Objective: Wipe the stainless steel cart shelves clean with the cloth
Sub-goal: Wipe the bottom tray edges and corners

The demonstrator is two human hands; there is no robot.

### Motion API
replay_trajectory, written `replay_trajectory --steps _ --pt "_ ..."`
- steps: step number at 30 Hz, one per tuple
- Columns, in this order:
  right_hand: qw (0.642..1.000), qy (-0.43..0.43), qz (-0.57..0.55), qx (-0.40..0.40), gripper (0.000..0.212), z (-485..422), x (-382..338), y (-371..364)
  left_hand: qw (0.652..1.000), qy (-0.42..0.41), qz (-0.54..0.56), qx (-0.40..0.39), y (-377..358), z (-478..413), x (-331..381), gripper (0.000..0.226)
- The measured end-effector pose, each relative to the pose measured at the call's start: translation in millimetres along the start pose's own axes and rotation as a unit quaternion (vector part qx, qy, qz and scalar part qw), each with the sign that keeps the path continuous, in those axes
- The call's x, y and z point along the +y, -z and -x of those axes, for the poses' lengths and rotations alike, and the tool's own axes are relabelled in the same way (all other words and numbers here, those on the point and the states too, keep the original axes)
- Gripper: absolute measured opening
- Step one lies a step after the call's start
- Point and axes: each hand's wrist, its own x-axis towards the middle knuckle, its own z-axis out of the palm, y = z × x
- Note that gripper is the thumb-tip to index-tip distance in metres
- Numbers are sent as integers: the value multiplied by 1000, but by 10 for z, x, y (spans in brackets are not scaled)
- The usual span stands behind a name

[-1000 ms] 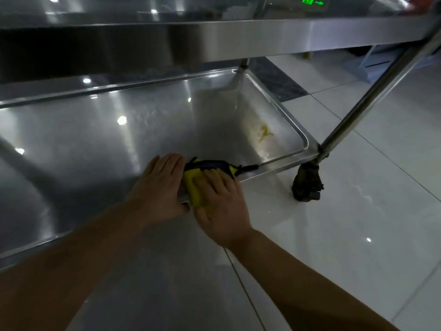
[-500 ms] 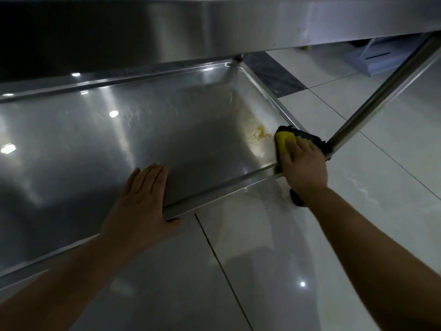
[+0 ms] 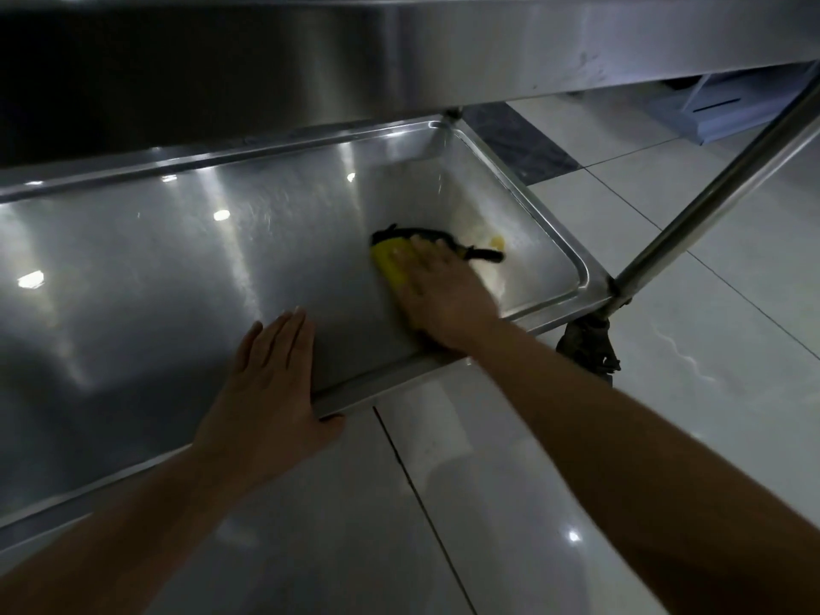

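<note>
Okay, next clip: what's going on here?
A person is wiping the lower shelf of a stainless steel cart. The right hand presses a yellow cloth flat on the shelf floor near its right end. The left hand rests flat on the shelf's front rim. A yellow smear lies just to the right of the cloth, not yet wiped off. The upper shelf overhangs the work.

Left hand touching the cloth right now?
Apart. Head view: left hand rests on the shelf's front rim; bare steel separates it from the cloth under the right hand.
</note>
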Motion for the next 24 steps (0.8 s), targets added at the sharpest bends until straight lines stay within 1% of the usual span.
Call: replay_trajectory --steps 3,4,6,7,8,9,10,11,13,14,15,16,17,19,21,22,24 --pt "990 29 139 -12 50 -50 771 49 1000 3 12 1 10 11 4 101" --pt "981 15 191 -37 57 -23 982 131 1000 5 13 1 11 11 3 101" --pt "959 -23 274 -73 81 41 1305 229 1000 7 9 -2 12 4 3 101" --pt "951 -42 290 -103 84 88 1346 280 1000 8 4 -4 11 -4 1 102" --pt "949 -76 282 -117 79 119 1305 338 1000 10 -2 -6 9 -13 -1 102" --pt "954 -104 259 -112 73 99 1247 350 1000 12 -6 -7 6 -21 -4 102" --pt "961 -109 228 -110 68 81 1122 343 1000 13 -10 -8 4 -28 -3 102" --pt "964 -82 227 -110 62 54 981 315 1000 13 -13 -11 4 -30 -1 102" --pt "966 26 247 -74 52 -74 782 141 1000 15 -14 -16 4 -30 -2 103" --pt "969 66 238 -29 50 -142 645 78 1000 17 -14 -16 3 -30 -3 103" --pt "977 97 189 -2 49 -209 430 42 1000 18 -16 -17 1 -29 -2 103" --pt "986 96 136 -14 52 -279 172 33 999 18 -18 -19 2 -29 -1 104" --pt "987 118 111 -6 55 -349 -94 27 999 17 -19 -20 2 -29 0 104" --pt "986 152 56 -33 56 -490 -573 -41 1000 16 -14 -18 6 -22 5 102" --pt "990 115 -33 -78 53 -672 -900 -19 1000 21 -4 -15 19 -10 12 101" --pt "990 109 -50 -79 53 -775 -961 -29 1000 24 -1 -13 28 -6 13 100" --pt "990 106 -45 -81 55 -959 -949 -21 1000 23 -5 -15 38 -6 8 100"
